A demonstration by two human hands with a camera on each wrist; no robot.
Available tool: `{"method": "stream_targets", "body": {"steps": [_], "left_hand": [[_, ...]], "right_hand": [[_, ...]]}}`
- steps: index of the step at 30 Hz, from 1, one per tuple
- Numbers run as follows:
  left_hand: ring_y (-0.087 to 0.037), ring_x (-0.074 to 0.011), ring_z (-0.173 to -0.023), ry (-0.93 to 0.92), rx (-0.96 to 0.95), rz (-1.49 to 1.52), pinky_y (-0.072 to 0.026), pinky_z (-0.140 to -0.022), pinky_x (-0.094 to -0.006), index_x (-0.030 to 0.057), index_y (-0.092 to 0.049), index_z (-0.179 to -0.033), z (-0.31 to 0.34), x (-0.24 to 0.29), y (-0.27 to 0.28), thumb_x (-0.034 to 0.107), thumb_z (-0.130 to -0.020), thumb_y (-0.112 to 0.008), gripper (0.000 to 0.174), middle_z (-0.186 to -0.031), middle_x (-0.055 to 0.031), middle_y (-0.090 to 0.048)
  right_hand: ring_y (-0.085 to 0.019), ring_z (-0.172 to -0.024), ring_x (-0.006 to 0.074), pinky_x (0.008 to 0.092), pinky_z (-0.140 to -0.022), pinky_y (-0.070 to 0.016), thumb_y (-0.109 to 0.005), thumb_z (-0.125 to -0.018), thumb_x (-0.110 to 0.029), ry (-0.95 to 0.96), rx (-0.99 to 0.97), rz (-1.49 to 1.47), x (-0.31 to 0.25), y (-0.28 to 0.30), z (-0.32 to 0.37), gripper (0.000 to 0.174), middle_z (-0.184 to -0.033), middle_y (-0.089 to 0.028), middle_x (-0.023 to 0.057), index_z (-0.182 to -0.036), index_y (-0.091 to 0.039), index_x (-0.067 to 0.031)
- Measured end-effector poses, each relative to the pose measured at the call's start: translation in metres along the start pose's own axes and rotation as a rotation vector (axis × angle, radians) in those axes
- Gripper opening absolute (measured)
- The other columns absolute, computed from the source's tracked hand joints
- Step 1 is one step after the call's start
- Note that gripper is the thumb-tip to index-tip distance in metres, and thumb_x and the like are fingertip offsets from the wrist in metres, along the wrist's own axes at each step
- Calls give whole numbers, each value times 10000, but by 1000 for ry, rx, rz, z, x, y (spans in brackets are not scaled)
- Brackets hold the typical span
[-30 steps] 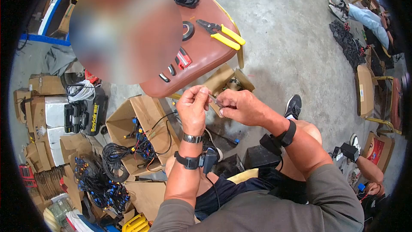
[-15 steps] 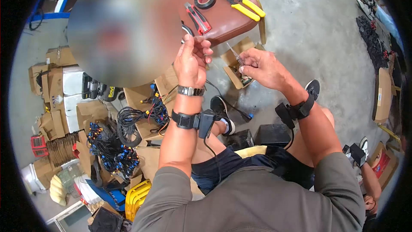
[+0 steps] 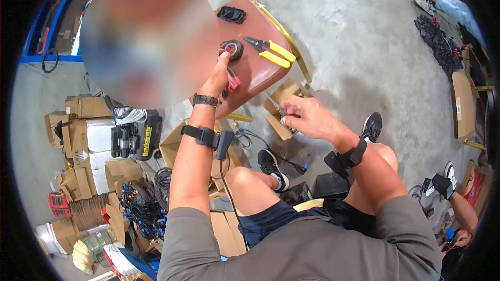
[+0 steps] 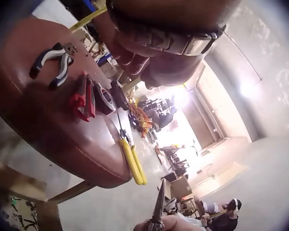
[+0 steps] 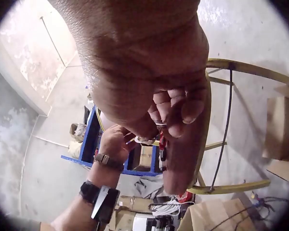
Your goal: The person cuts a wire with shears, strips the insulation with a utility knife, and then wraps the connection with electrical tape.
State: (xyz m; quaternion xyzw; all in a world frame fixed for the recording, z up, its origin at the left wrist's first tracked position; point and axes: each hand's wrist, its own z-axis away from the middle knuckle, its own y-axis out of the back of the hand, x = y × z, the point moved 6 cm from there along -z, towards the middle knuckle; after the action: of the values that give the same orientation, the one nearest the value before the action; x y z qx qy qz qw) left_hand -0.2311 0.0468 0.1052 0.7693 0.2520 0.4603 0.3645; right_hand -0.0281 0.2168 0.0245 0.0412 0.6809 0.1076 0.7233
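Observation:
In the head view my left hand [image 3: 214,79] reaches over the brown chair seat [image 3: 260,75]. Its thumb overlaps a roll of black tape [image 3: 237,51], while a blur covers the other fingers. Loosely curled fingers show in the left wrist view, with nothing visible in them. A red utility knife [image 3: 234,80] lies by this hand, and yellow-handled wire strippers [image 3: 278,56] lie farther right. Above a small open cardboard box [image 3: 280,129], my right hand [image 3: 311,118] pinches a slim pointed metal tool [image 4: 159,204]. Small pliers [image 4: 62,70] also rest on the seat.
A black object [image 3: 232,14] sits at the seat's far side. Bundled cables [image 3: 140,213] and cardboard boxes [image 3: 83,106] crowd the floor at left. A cable with a blue connector [image 3: 302,167] lies between the feet. Another person's arm [image 3: 461,211] shows at lower right.
First both hands were together over the small box; then they parted. My left hand has moved forward and left over the chair seat. The right still holds the slim tool near the box.

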Motion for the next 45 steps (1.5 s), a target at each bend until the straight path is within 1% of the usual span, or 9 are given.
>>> {"method": "stream_targets", "body": {"steps": [3, 7, 11, 16, 22, 31, 32, 38, 45], "left_hand": [[-603, -317, -1021, -43, 33, -73, -467, -919, -417, 60, -754, -909, -22, -6, -19, 219, -838, -707, 181, -1044, -134, -685], [-582, -337, -1057, -31, -25, -162, -453, -954, -426, 84, -762, -913, -52, -20, -48, 236, -859, -674, 184, -1057, -123, -683], [-587, -343, -1055, -46, -53, -204, -454, -967, -435, 112, -772, -926, -76, -34, -75, 223, -851, -649, 182, -1058, -106, -685], [-602, -348, -1053, 47, -208, -370, -483, -953, -445, 131, -788, -925, -96, -40, -102, 226, -788, -649, 217, -1077, -104, -701], [-619, -345, -1036, 149, -430, -460, -500, -925, -459, 141, -795, -911, -106, -29, -105, 211, -759, -678, 204, -1057, -107, -712], [-598, -372, -1016, -61, -354, -440, -479, -914, -490, 66, -731, -822, -106, -43, -112, 232, -795, -605, 211, -992, -119, -696], [-648, -313, -907, -152, -235, -371, -513, -836, -433, 29, -696, -834, -107, -46, -106, 192, -826, -611, 183, -927, -117, -699], [-627, -121, -712, 109, -107, 392, -502, -667, -254, -27, -645, -913, -71, -7, -29, 64, -892, -639, 93, -809, -55, -670], [-660, -160, -768, 389, -164, 985, -535, -734, -289, -8, -656, -946, 79, 14, -25, -23, -862, -671, 87, -885, -82, -689]], "right_hand": [[-683, -812, 307, 402, -744, -534, -707, -813, -183, 1, 12, -5, 0, 9, 2, 314, -859, -688, 158, -1063, -634, -8], [-637, -767, 171, 330, -712, -515, -694, -827, -90, -10, 13, -47, 2, 20, 3, 269, -835, -666, 85, -1069, -612, -8], [-613, -736, 163, 326, -693, -504, -708, -824, -82, -47, 21, -79, 1, 32, 5, 277, -810, -641, 70, -1071, -603, -16], [-676, -768, 288, 379, -696, -526, -700, -831, -111, -43, 26, -138, 0, 41, 5, 272, -836, -673, 140, -1062, -598, -10], [-674, -775, 306, 378, -701, -526, -705, -829, -104, -19, 55, -175, 1, 44, 3, 277, -851, -673, 143, -1062, -591, -8], [-686, -796, 298, 387, -727, -534, -699, -839, -132, -78, 30, -170, 4, 36, -3, 293, -876, -687, 156, -1084, -604, -2], [-688, -806, 300, 387, -739, -536, -696, -841, -137, -81, 35, -169, 5, 36, -4, 296, -886, -690, 161, -1087, -606, -1], [-692, -873, 284, 388, -798, -538, -690, -845, -154, -60, 61, -147, 12, 37, -6, 306, -926, -700, 176, -1093, -616, 8], [-685, -803, 231, 355, -743, -533, -708, -829, -152, -59, 17, -173, 6, 23, -16, 304, -859, -698, 135, -1074, -626, 9]]}}
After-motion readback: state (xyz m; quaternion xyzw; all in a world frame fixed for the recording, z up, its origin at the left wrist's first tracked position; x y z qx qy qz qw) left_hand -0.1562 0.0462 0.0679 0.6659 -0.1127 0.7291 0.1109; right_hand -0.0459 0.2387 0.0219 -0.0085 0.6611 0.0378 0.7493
